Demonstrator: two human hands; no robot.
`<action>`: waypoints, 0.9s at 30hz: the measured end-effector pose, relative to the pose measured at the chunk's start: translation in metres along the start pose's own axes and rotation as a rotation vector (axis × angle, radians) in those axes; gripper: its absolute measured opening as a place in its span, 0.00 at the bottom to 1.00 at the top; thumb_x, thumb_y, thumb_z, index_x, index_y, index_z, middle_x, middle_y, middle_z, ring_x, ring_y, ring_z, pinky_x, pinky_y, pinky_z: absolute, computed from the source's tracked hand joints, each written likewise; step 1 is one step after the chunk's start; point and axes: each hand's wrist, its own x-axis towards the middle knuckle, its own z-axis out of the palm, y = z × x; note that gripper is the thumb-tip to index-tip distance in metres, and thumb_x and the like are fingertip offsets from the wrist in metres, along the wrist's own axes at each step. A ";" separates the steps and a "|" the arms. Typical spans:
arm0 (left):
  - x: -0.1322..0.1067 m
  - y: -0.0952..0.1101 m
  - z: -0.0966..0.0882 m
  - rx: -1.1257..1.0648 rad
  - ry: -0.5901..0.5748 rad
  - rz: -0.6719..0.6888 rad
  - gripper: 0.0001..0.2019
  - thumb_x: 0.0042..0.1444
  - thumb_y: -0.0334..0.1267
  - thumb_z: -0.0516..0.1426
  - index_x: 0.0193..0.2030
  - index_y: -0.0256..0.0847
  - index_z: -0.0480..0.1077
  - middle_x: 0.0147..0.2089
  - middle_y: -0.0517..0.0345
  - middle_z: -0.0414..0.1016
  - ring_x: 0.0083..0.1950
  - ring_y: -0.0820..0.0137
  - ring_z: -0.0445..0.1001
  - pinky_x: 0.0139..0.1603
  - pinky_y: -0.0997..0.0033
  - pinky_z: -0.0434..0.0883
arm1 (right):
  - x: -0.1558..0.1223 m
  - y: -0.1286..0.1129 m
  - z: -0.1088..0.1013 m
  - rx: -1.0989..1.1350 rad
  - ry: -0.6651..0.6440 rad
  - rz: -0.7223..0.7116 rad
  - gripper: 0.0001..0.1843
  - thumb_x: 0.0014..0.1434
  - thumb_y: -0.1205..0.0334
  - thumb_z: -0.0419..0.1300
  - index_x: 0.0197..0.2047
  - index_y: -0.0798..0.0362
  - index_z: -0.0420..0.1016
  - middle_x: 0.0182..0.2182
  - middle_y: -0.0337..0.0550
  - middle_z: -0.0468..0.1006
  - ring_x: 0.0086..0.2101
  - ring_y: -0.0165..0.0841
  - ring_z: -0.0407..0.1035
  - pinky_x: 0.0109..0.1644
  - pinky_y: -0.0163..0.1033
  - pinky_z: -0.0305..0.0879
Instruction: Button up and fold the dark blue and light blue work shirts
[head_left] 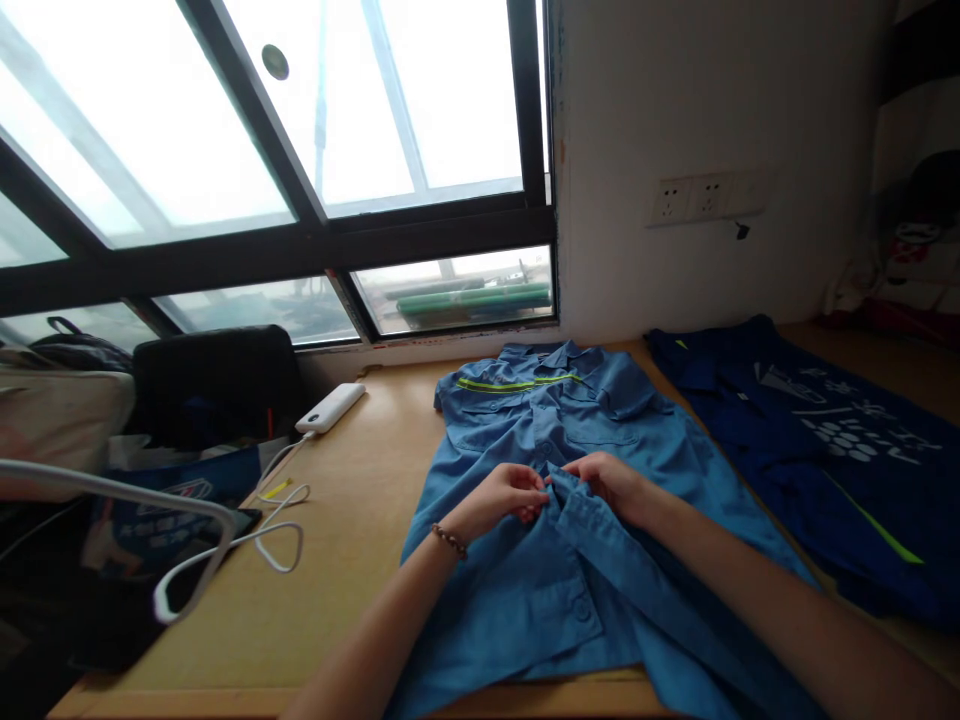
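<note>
A light blue short-sleeved work shirt [495, 560] lies front side up on the wooden table [360, 470], its collar toward the window wall. Yellow-green stripes cross its chest, and buttons run down the front. Over the middle of the front edge, my left hand [517, 492] pinches the cloth, a beaded bracelet on its wrist. Close beside it, my right hand [606, 484] grips the other front edge, which is lifted and folded over. The fingertips of both hands nearly meet; whether a button is between them is hidden. Lower down, the front panels lie apart.
A dark blue printed garment [810, 430] lies on the right. To the left are a white power bank [331, 408] with a cable [289, 525], a black chair back [217, 385] and a blue bag [169, 510]. A wall socket [709, 197] sits above the table.
</note>
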 end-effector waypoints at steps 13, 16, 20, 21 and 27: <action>-0.003 -0.011 0.007 -0.201 0.152 -0.012 0.15 0.33 0.36 0.65 0.29 0.33 0.67 0.23 0.57 0.72 0.24 0.73 0.72 0.27 0.75 0.69 | 0.001 0.007 0.007 0.023 0.016 0.089 0.11 0.45 0.64 0.56 0.33 0.59 0.73 0.22 0.41 0.73 0.19 0.22 0.63 0.21 0.26 0.56; -0.004 -0.011 0.007 -0.230 0.209 -0.006 0.15 0.33 0.35 0.65 0.28 0.33 0.67 0.23 0.57 0.72 0.23 0.72 0.72 0.27 0.74 0.70 | 0.004 0.013 0.009 -0.129 0.062 0.002 0.12 0.45 0.62 0.58 0.33 0.59 0.75 0.20 0.39 0.72 0.18 0.22 0.61 0.21 0.27 0.55; -0.005 -0.011 0.007 -0.255 0.245 0.055 0.14 0.34 0.34 0.65 0.27 0.33 0.67 0.22 0.57 0.72 0.23 0.72 0.72 0.27 0.74 0.70 | 0.006 0.018 0.013 -0.357 0.172 -0.204 0.13 0.45 0.59 0.59 0.32 0.58 0.77 0.20 0.40 0.74 0.19 0.25 0.62 0.23 0.30 0.58; -0.005 -0.011 0.007 -0.259 0.250 0.059 0.13 0.34 0.34 0.65 0.27 0.33 0.67 0.22 0.57 0.72 0.23 0.72 0.72 0.27 0.74 0.70 | 0.005 0.018 0.014 -0.401 0.193 -0.261 0.13 0.46 0.59 0.59 0.32 0.58 0.78 0.22 0.40 0.74 0.21 0.26 0.64 0.25 0.31 0.59; -0.008 -0.010 0.007 -0.281 0.257 0.037 0.13 0.33 0.32 0.65 0.26 0.32 0.67 0.22 0.57 0.72 0.24 0.72 0.73 0.30 0.73 0.71 | -0.002 0.015 0.019 -0.608 0.287 -0.538 0.09 0.51 0.64 0.57 0.32 0.51 0.78 0.28 0.41 0.75 0.31 0.31 0.69 0.38 0.34 0.62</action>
